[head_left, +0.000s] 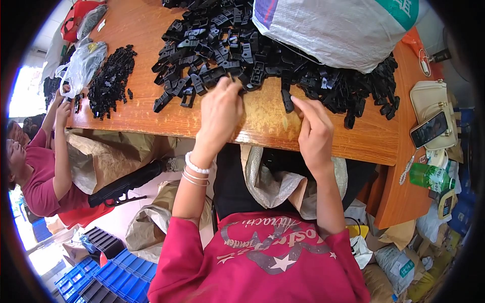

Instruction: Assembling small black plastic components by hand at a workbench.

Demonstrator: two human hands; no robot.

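A heap of black plastic bracket-like parts (212,45) covers the far middle of the wooden table (257,121). At the heap's near edge is my left hand (221,111), fingers bent and drawn together; whatever lies in them is hidden. My right hand (316,131) holds one end of a narrow black plastic part (287,101) between thumb and fingertips, just above the tabletop. Smaller dark parts (333,83) are piled beyond and to the right of this hand.
A white woven sack (328,38) rests over the right-hand pile. An open sack (273,187) hangs at the table edge before me. Rightward are a beige bag (429,101), phone (429,129) and green bottle (429,175). A co-worker (45,171) sits left by another black pile (111,81).
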